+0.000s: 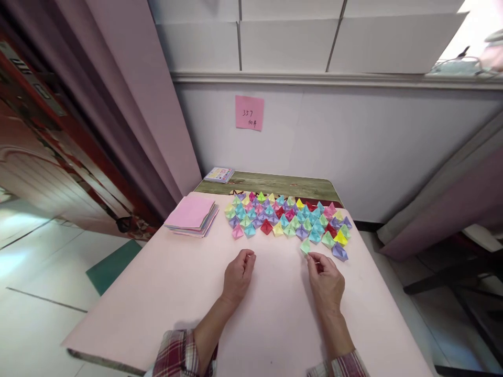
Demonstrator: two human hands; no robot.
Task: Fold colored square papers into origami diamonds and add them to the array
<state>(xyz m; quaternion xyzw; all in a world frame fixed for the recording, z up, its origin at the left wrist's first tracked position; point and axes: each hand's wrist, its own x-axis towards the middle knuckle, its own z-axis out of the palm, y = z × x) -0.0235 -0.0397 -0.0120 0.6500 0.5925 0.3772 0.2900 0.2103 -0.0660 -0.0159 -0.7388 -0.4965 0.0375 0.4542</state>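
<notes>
Pink-covered table (pixel 157 293) by a pale wall (pixel 334 141), folded paper pieces (pixel 279 229) crowding toward its far edge, mint piece (pixel 305 246) toward the right edge, pinched in the right hand (pixel 327 280), jutting beyond the fingertips, left hand (pixel 238 275) curled, fingers narrow.

Worktop (pixel 275 181): green, wood-grain look, bare along the far strip. Pale pink cover (pixel 157 293) over the rest. Far left corner: small flat printed pack (pixel 219 175). Left side, on cover: slightly uneven stack of coloured paper sheets (pixel 192 212), pink uppermost. Centre to right, toward far edge: many folded paper pieces (pixel 290 214), closely set, mixed colours; purple piece (pixel 340 252) at near right corner of group.
</notes>
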